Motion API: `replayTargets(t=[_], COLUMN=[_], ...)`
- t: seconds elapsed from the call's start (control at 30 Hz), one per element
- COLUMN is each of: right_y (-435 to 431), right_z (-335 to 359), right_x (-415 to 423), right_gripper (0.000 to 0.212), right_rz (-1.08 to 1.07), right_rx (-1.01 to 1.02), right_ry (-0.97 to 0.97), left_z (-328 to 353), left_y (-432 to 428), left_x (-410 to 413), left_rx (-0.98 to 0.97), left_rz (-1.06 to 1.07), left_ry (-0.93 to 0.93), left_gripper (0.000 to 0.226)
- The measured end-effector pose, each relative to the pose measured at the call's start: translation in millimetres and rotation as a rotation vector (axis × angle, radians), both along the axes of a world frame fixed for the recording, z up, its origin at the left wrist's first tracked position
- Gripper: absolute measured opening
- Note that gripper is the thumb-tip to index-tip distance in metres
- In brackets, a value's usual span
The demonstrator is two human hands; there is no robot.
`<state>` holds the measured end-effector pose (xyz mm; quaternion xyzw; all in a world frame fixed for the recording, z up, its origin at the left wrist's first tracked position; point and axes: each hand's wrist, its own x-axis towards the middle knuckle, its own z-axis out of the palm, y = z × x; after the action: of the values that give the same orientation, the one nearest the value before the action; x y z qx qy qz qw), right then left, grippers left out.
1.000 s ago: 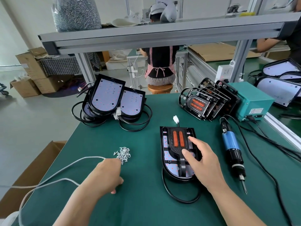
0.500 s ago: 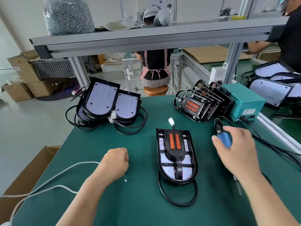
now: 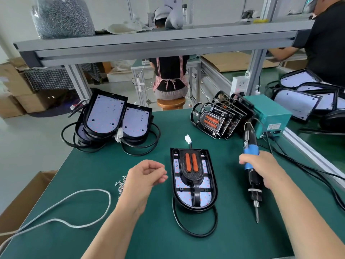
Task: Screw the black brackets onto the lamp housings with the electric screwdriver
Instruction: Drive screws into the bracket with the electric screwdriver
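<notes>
A lamp housing (image 3: 213, 176) lies flat at the middle of the green table, with a black bracket (image 3: 190, 178) bearing two orange strips resting on it. My right hand (image 3: 265, 169) grips the blue and black electric screwdriver (image 3: 251, 152) to the right of the housing. The tool is lifted, its bit (image 3: 257, 215) pointing down above the mat. My left hand (image 3: 143, 176) hovers just left of the housing with fingers curled and pinched together over small screws I can barely see. A little pile of silver screws (image 3: 120, 183) lies behind that hand.
Stacked housings (image 3: 106, 114) with coiled black cables sit back left. A row of brackets (image 3: 212, 120) leans against a teal power box (image 3: 270, 113) back right. Black cables (image 3: 317, 171) trail right, a white cord (image 3: 74, 195) loops front left. Other people work beyond the table.
My left hand closed at the screw pile and moved right toward the housing. My right hand left the housing, took hold of the screwdriver and lifted it off the table.
</notes>
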<state>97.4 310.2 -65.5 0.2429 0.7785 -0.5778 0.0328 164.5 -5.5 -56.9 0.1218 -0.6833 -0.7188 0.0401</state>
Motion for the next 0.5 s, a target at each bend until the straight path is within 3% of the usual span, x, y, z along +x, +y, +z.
replayTargets(t=[0.23, 0.37, 0.5], right_y=[-12.7, -19.3, -25.1], right_z=[7.2, 11.8, 24.8], right_x=[16.9, 23.3, 23.6], right_gripper=[0.013, 0.034, 0.031], right_rz=[-0.120, -0.153, -0.099], right_rx=[-0.690, -0.968, -1.099], right_ry=[0.298, 0.434, 0.455], left_z=[5.8, 7.3, 11.3], left_y=[21.8, 29.4, 33.3], left_x=[7.9, 11.7, 15.0], left_rx=[0.313, 0.325, 0.347], left_rz=[-0.069, -0.099, -0.133], left_ry=[-0.015, 0.010, 0.018], left_gripper=[0.007, 0.006, 0.010])
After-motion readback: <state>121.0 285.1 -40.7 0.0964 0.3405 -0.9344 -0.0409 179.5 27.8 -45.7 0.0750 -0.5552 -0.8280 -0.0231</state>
